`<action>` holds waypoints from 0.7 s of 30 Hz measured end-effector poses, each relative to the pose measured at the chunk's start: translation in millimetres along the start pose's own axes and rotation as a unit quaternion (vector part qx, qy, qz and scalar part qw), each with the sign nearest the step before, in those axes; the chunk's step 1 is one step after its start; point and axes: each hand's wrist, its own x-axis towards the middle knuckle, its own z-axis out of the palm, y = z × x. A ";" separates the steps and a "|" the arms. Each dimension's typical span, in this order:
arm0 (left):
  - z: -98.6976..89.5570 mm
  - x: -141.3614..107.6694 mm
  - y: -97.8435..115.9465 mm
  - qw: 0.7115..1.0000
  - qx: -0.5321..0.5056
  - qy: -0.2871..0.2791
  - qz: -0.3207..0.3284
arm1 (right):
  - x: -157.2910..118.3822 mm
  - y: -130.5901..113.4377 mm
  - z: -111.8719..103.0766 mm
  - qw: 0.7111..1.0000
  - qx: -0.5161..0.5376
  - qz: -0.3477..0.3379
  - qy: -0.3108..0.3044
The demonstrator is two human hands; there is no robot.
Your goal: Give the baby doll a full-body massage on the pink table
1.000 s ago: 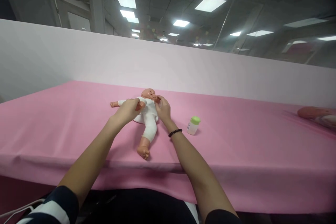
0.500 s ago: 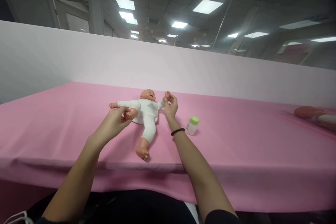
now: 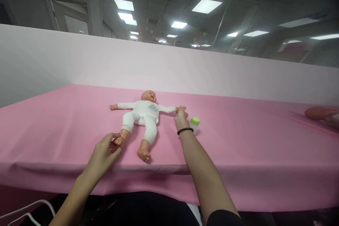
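Note:
A baby doll (image 3: 146, 109) with a white cloth body lies on its back on the pink-covered table (image 3: 233, 141), its head away from me and its arms and legs spread. My left hand (image 3: 106, 148) has its fingers and thumb around the doll's foot on the left side. At the doll's outstretched arm on the right, my right hand (image 3: 181, 116) is closed at the wrist, the doll's little hand showing beyond my fingers. Just right of my wrist stands a small bottle (image 3: 195, 122) with a green cap, partly hidden behind my forearm.
A second doll (image 3: 319, 113) lies at the table's far right edge, cut off by the picture. A white low wall (image 3: 169, 67) with glass above it runs along the table's back. White cables (image 3: 39, 203) hang at the lower left.
My left hand has brought the doll's raised leg down and toward me, straightening it. My right hand has moved right, stretching the doll's arm out to the side.

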 end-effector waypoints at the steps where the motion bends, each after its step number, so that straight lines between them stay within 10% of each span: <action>1: -3.0 6.6 6.4 1.000 0.009 0.008 0.013 | 0.7 -5.7 6.3 1.000 0.006 -0.003 0.009; 8: -2.6 87.1 62.0 0.992 0.087 -0.014 0.085 | -40.5 -52.9 45.8 0.976 -0.025 -0.171 -0.133; 17: 43.6 136.4 74.5 0.971 0.191 -0.078 0.118 | -84.0 -45.1 51.2 0.832 -0.270 -0.348 -0.336; 21: 37.6 132.0 72.1 0.975 0.174 -0.071 0.115 | -83.3 -48.3 52.5 0.865 -0.232 -0.323 -0.308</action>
